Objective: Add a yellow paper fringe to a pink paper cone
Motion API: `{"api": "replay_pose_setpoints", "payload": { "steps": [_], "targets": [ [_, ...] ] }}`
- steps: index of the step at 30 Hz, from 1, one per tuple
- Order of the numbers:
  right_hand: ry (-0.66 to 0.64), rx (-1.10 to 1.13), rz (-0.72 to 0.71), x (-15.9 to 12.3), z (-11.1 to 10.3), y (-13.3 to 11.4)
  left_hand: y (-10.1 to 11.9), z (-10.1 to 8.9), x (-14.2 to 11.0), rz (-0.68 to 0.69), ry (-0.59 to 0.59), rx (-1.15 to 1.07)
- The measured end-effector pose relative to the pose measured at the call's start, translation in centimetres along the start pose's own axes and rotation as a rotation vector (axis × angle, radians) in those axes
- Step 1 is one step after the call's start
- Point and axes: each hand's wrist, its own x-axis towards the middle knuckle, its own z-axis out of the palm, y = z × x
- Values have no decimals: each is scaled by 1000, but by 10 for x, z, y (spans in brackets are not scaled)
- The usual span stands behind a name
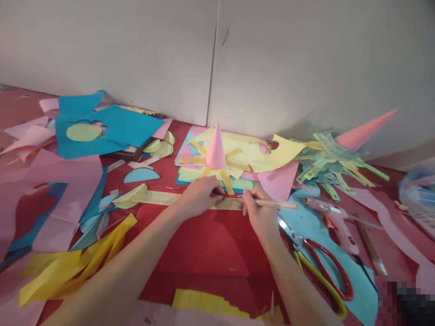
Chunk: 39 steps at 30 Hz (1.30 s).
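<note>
A long pale yellow paper strip (pixel 154 197) lies across the red work surface in front of me. My left hand (pixel 200 195) is on this strip, fingers curled and pressed together over it. My right hand (pixel 260 213) grips a slim, light wooden-handled tool (pixel 277 203) like a pen. Its narrow end points left over the strip, close to my left fingertips; its exact kind is unclear. Just beyond my hands stands a pink paper cone (pixel 216 151) with orange-yellow strips (pixel 193 160) spread around its base.
Scissors (pixel 299 242) and a pink glue gun (pixel 336 222) lie right. Behind them another pink cone (pixel 367 131) leans among green strips. Blue sheets (pixel 132 127), pink paper (pixel 64 181) and yellow strips (pixel 84 267) cover the left. A white wall (pixel 136 50) rises behind.
</note>
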Motion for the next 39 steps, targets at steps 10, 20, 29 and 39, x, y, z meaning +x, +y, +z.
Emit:
{"api": "replay_pose_setpoints", "payload": {
  "steps": [10,20,29,39],
  "targets": [
    [12,-29,1,0,-1,-1,-3,1,0,12,9,-5],
    [13,-13,21,-1,-1,-3,0,0,1,-6,6,11],
    [-31,213,151,8,-5,-1,-1,0,1,5,8,20],
    [-38,200,82,4,-7,-4,-6,3,1,24,24,7]
  ]
}}
